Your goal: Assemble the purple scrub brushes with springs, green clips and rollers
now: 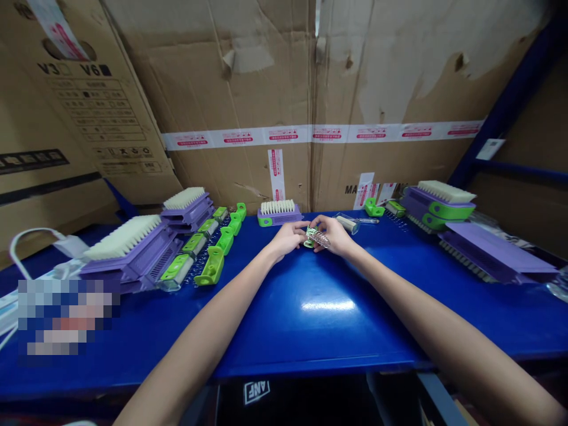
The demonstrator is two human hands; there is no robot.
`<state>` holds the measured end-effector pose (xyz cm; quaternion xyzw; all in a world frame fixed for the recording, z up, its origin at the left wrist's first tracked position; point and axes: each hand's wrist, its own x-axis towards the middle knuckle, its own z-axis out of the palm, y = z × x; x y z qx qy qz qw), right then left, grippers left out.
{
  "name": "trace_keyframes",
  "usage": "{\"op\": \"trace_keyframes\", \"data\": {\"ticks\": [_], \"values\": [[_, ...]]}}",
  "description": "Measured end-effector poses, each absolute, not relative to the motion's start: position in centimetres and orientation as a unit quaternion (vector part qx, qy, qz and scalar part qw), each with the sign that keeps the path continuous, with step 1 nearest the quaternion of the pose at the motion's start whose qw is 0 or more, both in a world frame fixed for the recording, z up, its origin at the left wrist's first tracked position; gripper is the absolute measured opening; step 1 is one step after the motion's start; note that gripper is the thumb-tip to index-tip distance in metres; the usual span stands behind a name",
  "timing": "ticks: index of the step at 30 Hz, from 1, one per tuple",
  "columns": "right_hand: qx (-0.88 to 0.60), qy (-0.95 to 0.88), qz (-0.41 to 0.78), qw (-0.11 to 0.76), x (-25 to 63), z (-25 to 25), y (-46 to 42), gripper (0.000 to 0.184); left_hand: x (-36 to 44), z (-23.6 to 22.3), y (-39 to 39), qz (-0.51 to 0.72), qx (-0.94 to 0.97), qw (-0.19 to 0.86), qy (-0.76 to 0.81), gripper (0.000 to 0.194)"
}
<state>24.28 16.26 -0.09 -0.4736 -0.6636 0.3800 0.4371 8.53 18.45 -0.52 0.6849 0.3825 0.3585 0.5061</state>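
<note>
There's a shiny blue table [328,340] across the lower frame, purple brushes [133,255] and a row of bright green brackets [212,269] at mid left. Dead center, the right hand [335,235] has its fingers clamped on a coiled spring [320,239]. The left hand [286,241] has its fingertips on a small pale green piece [309,236] right beside it, though I honestly can't tell if they're pinching. Just behind sits another purple brush [283,218], then taped-up cardboard [248,83] fills the top.
</note>
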Motion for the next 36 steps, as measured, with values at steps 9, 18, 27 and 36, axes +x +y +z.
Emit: {"op": "trace_keyframes", "data": {"ticks": [9, 18, 27, 36], "values": [[-0.457, -0.627, 0.417, 0.473, 24.12, -0.74, 16.64, 0.052, 8.28, -0.55, 18.79, 0.365, 0.671, 0.519, 0.383, 0.059], [-0.436, -0.596, 0.477, 0.476, 24.39, -1.05, 16.55, 0.042, 8.51, -0.32, 18.43, 0.391, 0.642, 0.525, 0.4, 0.058], [-0.463, -0.587, 0.474, 0.466, 24.18, -0.36, 15.94, 0.022, 8.41, -0.21, 18.37, 0.398, 0.629, 0.531, 0.405, 0.057], [-0.464, -0.606, 0.46, 0.455, 24.21, -0.35, 15.94, 0.019, 8.31, 0.05, 18.18, 0.407, 0.589, 0.571, 0.402, 0.058]]}}
